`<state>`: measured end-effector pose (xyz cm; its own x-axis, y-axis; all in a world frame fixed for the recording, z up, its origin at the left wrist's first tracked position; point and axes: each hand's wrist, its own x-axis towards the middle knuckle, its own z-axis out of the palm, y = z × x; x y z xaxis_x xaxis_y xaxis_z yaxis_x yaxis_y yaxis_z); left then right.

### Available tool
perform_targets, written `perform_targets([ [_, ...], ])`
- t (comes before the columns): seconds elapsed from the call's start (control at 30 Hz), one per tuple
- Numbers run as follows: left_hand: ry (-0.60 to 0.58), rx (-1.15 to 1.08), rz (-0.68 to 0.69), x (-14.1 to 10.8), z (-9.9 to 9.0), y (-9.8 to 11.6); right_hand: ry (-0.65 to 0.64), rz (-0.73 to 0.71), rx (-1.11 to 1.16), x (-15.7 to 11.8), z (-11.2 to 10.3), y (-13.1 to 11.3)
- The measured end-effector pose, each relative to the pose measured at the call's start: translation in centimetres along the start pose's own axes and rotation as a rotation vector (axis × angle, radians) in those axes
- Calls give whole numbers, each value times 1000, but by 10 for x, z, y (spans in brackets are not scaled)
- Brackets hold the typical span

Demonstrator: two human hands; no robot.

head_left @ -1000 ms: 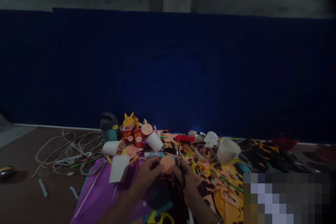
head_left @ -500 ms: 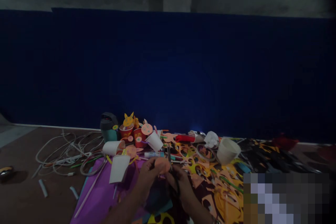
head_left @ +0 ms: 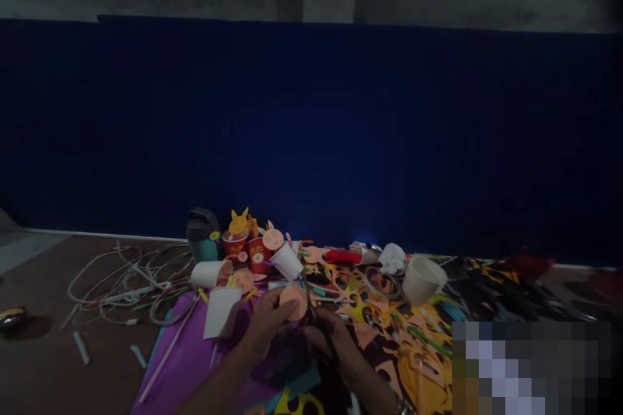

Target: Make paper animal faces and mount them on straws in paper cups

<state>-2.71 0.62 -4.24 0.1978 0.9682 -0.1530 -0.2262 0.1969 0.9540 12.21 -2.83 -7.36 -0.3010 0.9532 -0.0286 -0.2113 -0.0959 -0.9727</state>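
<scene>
Between the fingers of my left hand (head_left: 267, 323) is a round piece of orange paper (head_left: 293, 302), its face turned up toward me. My right hand (head_left: 331, 337) is closed on a pair of dark scissors (head_left: 307, 295), whose blades point up and away beside the right edge of the paper. Both hands are over a purple sheet (head_left: 195, 363) and dark sheets. A white paper cup (head_left: 221, 312) stands to the left of my left hand.
Red cups (head_left: 235, 248) with paper animal faces stand behind, by a teal bottle (head_left: 203, 240). White cables (head_left: 121, 285) tangle at left. Yellow and orange paper scraps (head_left: 423, 369), a tape roll (head_left: 382, 283) and a cream cup (head_left: 423, 280) lie right. A blue panel (head_left: 311, 142) rises behind.
My left hand has shifted slightly left with the orange paper, which now shows more of its face. The scissors have tilted, their tips swinging up and left.
</scene>
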Motion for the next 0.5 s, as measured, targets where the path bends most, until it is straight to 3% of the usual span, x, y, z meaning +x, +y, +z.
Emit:
perform_targets([
  [0.5,-43,4,66,4,-4,-4,63,-50,-102,4,2,-6],
])
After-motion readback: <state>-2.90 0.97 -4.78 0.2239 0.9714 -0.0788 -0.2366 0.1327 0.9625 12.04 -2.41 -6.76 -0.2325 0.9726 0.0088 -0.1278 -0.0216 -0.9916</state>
